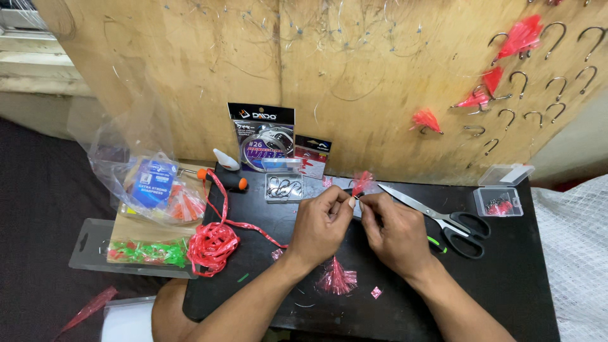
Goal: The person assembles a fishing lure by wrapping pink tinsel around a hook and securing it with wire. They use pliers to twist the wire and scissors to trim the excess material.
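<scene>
Pinched between the fingertips of the left hand (320,225) and right hand (394,229) is a small red tinsel tuft (361,182) — whether a hook sits inside it is too small to tell. Just below the grip lies a finished-looking pink tassel (337,278); right of it, scissors (443,218). Left of it, red ribbon (214,244) remains coiled, and loose hooks fill a clear box (284,187) just above-left — judging by these, more is left to do.
</scene>
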